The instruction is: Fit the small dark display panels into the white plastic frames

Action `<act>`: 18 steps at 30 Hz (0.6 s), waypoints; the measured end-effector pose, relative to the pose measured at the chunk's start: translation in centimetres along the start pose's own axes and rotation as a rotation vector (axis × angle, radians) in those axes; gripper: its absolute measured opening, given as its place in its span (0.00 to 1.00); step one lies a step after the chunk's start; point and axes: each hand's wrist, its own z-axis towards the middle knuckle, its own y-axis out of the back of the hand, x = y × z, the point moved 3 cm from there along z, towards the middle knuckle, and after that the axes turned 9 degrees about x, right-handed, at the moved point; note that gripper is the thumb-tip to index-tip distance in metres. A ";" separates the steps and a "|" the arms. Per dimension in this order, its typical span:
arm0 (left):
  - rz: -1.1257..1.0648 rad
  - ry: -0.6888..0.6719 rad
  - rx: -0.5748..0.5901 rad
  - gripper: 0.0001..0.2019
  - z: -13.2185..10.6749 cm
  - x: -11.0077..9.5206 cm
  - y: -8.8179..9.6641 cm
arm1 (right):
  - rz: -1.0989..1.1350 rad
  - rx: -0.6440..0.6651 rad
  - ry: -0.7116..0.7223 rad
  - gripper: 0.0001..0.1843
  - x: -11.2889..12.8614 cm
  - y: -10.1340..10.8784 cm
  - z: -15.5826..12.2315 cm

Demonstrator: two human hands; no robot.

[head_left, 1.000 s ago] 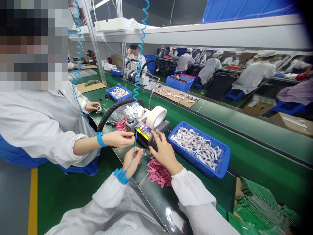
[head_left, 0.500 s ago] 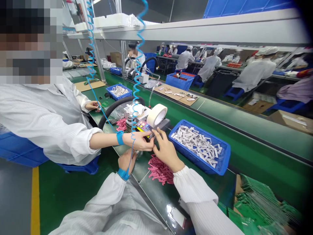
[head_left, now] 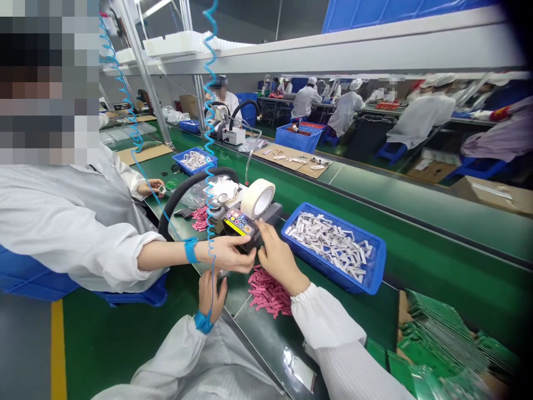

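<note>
One button-panel machine (head_left: 242,223) just beyond right hand (head_left: 280,256); one tape roll (head_left: 258,199) atop. Two pink-strip piles (head_left: 267,294): near right hand, past machine. One co-worker's hand (head_left: 227,254) just left. Right hand: palm down, fingers outstretched, unclenched. Left hand (head_left: 211,297): fingers upward, bent; cannot tell grip.

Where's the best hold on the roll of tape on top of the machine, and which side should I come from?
Probably the upper rim of the tape roll, coming from the right, fingers outside and thumb in the core: it stands on edge, its open hole facing right. The right hand is nearby. Whether it is fixed down, I cannot tell.
</note>
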 end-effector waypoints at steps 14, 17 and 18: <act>0.106 -0.084 -0.032 0.11 -1.5 -1.6 -0.2 | 0.009 0.015 -0.028 0.35 -0.1 -0.1 -0.1; 0.110 -0.081 -0.018 0.10 -1.4 -1.6 -0.2 | 0.014 0.012 -0.029 0.34 -0.1 -0.2 -0.1; 0.109 -0.080 -0.013 0.10 -1.4 -1.6 -0.2 | 0.015 0.011 -0.030 0.34 -0.1 -0.2 -0.1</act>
